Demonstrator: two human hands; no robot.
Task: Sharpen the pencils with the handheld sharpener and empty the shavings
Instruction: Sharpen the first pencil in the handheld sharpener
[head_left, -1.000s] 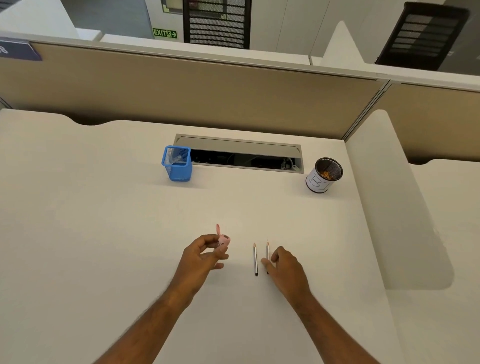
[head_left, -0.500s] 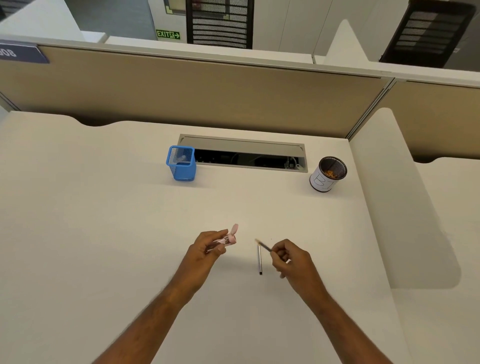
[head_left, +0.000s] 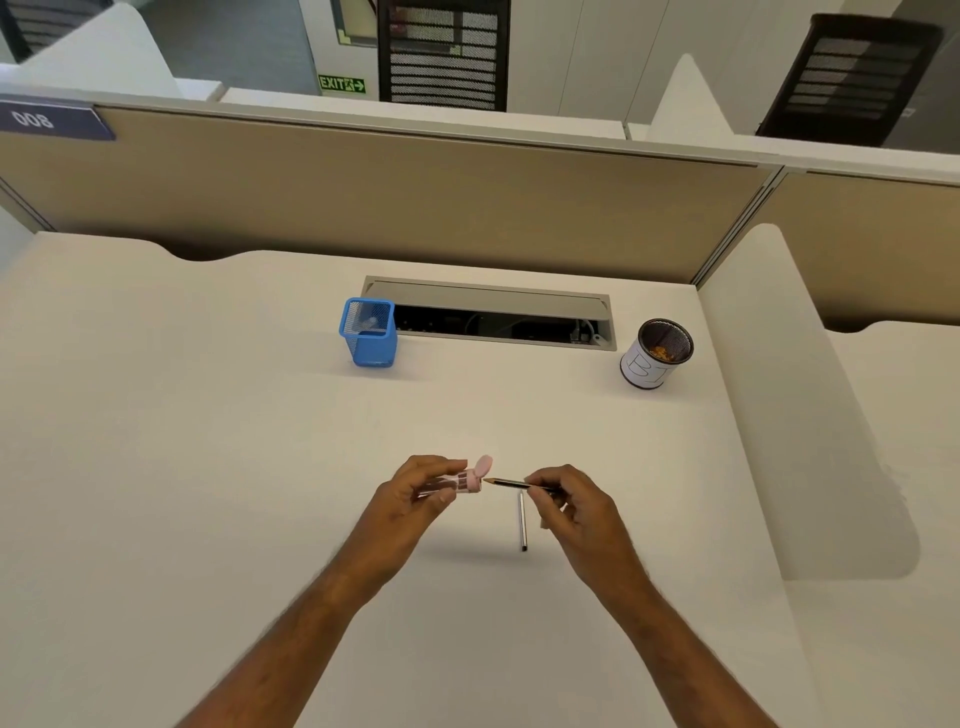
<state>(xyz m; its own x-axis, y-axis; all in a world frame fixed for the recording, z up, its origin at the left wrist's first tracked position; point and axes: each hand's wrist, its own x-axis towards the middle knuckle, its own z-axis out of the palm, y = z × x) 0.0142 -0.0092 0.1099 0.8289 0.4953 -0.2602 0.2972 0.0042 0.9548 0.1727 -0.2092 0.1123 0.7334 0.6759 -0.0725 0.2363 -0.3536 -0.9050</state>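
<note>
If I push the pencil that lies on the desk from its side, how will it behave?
The pencil on the desk looks thin, straight and stiff, so it would probably roll or slide easily on the smooth desk. It likely weighs very little.

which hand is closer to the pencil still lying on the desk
Right. The right hand, pinching the other pencil, is just beside the lying pencil; the left hand, gripping the sharpener, is farther off.

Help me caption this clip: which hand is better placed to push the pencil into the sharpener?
Right. The right hand pinches the pencil, tip aimed at the pink sharpener gripped by the left hand.
</note>
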